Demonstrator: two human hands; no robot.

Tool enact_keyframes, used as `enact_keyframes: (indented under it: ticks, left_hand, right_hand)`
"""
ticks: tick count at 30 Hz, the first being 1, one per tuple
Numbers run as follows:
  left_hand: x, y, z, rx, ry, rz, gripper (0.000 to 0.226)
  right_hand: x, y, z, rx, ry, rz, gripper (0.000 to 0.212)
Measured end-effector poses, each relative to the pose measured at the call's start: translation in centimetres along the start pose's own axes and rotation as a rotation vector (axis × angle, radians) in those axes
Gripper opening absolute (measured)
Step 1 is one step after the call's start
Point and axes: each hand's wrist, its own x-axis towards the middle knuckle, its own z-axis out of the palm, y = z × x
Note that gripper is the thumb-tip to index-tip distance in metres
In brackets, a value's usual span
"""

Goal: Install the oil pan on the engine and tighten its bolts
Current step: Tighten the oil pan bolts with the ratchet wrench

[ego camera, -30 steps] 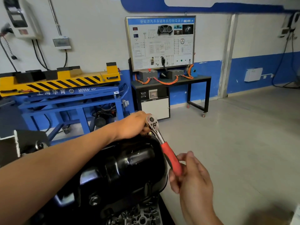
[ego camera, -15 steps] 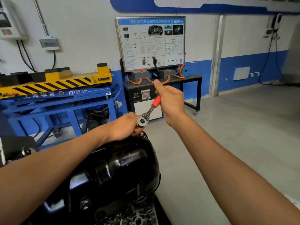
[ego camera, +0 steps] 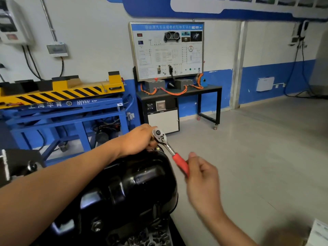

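A glossy black oil pan (ego camera: 127,189) sits on the engine (ego camera: 150,237) in the lower middle of the head view. A ratchet wrench (ego camera: 168,150) with a chrome head and red handle stands at the pan's far edge. My left hand (ego camera: 140,139) curls round the ratchet head and holds it down on a bolt I cannot see. My right hand (ego camera: 202,176) grips the red handle, which points toward me and to the right. The socket and the bolt are hidden behind my left hand.
A blue and yellow lift table (ego camera: 62,100) stands at the back left. A training board on a black bench (ego camera: 177,93) stands against the wall behind the pan. Grey floor (ego camera: 257,148) spreads to the right. An engine stand bracket (ego camera: 19,164) is at the left edge.
My right hand has swung the red handle from pointing away at the wall back toward me and to the right. My left hand stays on the ratchet head.
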Motion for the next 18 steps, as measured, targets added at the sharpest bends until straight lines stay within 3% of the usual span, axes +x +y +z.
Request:
enact_keyframes:
  ticks: [5, 9, 12, 15, 18]
  left_hand:
    - [0.1, 0.4, 0.0, 0.123, -0.062, 0.022, 0.041]
    - [0.0, 0.8, 0.0, 0.142, -0.071, 0.04, 0.031]
    - [0.0, 1.3, 0.0, 0.214, -0.1, 0.025, 0.036]
    - [-0.3, 0.9, 0.2, 0.223, -0.004, -0.067, 0.045]
    - [-0.7, -0.6, 0.0, 0.256, 0.05, -0.232, 0.029]
  right_hand:
    - [8.6, -2.4, -0.4, -0.037, 0.092, 0.114, 0.045]
    - [13.6, -7.5, 4.2, -0.086, -0.028, -0.02, 0.041]
    - [14.2, -11.3, 8.9, -0.199, -0.245, -0.208, 0.029]
    - [10.7, -12.7, 12.0, -0.252, -0.579, -0.421, 0.02]
    - [7.7, -11.9, 12.3, -0.392, -0.73, -0.69, 0.014]
